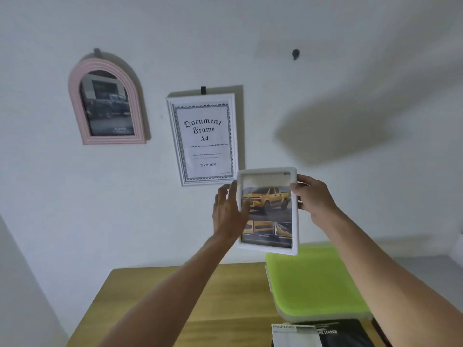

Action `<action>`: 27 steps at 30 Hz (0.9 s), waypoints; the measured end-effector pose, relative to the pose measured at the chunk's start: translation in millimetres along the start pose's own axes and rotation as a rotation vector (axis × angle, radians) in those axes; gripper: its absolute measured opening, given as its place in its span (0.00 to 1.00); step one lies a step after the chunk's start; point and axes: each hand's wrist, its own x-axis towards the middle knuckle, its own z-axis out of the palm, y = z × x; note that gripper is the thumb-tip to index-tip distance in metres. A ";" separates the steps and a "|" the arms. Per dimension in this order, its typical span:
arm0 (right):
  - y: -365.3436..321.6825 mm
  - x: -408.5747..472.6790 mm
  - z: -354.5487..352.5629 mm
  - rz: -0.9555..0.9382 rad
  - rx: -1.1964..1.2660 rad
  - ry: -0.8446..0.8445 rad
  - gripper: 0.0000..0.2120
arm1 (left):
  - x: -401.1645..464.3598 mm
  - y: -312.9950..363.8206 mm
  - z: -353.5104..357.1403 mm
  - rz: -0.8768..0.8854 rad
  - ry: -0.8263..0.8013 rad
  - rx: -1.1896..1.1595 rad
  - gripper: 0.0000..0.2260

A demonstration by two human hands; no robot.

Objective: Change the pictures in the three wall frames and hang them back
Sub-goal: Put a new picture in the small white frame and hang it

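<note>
2 bare hands hold 1 small white frame (295, 211) upright in front of the wall (350, 33), above the far edge of a wooden table (200, 296). The right hand (314, 200) grips the frame's right edge near its top corner, fingers curled around the rim. The left hand (229, 209) lies at the frame's left edge with fingers spread and extended; the thumb overlaps the glass, but a firm grip cannot be confirmed. The frame shows a picture of a yellow pickup truck above a row of 3 smaller images.

On the wall, 2 frames hang well apart from the held one. At far left, an arched pink frame (75, 101) contains a dark vehicle picture. To its right, a rectangular white frame (234, 136) hangs from a black clip (203, 90) and shows a sheet reading "Document Frame A4". Higher and to the right, a dark wall hook (295, 54) carries nothing.

On the table, a green-topped box (315, 281) sits at right, and printed sheets (295, 334) lie just near of it, 1 headed "SPECIFICATION".
</note>
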 end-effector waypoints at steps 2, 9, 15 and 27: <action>-20.1 14.9 -10.6 -0.041 0.021 0.030 0.12 | 39.2 8.4 -11.6 -0.068 -0.056 -0.136 0.28; -86.3 76.0 -29.4 -0.222 -0.030 0.095 0.14 | 146.7 50.4 -38.0 0.048 -0.132 -0.464 0.12; -124.1 115.5 -43.3 -0.418 -0.369 0.088 0.15 | 210.3 89.1 -40.4 0.126 -0.057 -0.444 0.15; -168.4 202.1 -69.7 -0.518 -0.198 0.289 0.18 | 289.1 153.4 -24.6 0.265 0.143 -0.189 0.18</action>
